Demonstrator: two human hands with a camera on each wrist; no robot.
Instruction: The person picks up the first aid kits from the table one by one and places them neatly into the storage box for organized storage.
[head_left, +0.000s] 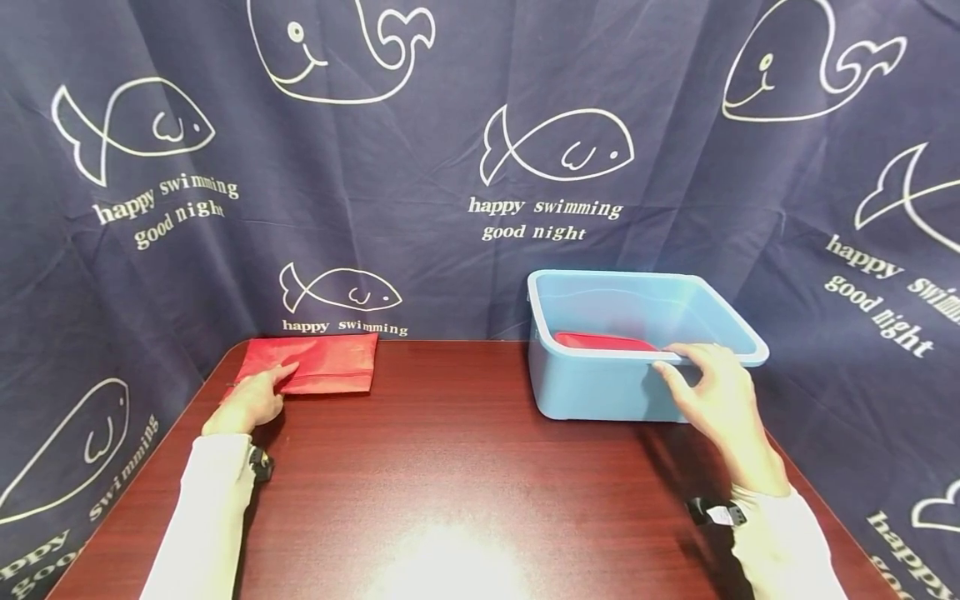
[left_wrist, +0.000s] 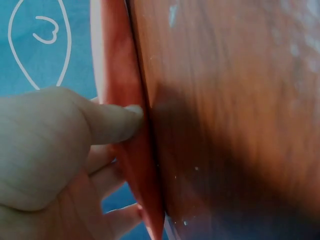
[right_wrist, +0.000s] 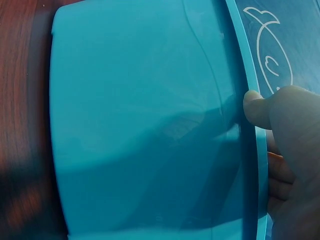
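Note:
A flat red pouch (head_left: pixel 330 360) lies at the table's far left corner, a seam running near its front edge. My left hand (head_left: pixel 251 400) is at its near left side, the index finger reaching over it. In the left wrist view, the thumb and fingers of that hand pinch the red pouch (left_wrist: pixel 122 65) along its edge. At the right stands a light blue plastic bin (head_left: pixel 600 387) with another red item (head_left: pixel 603 342) inside, mostly hidden by the front wall. My right hand (head_left: pixel 716 392) grips the bin's front rim, thumb outside and fingers over the edge.
The brown wooden table (head_left: pixel 450 467) has a bright glare near its front. Dark blue curtains (head_left: pixel 442 167) with white fish and whale drawings hang behind and at both sides, close to the table's edges.

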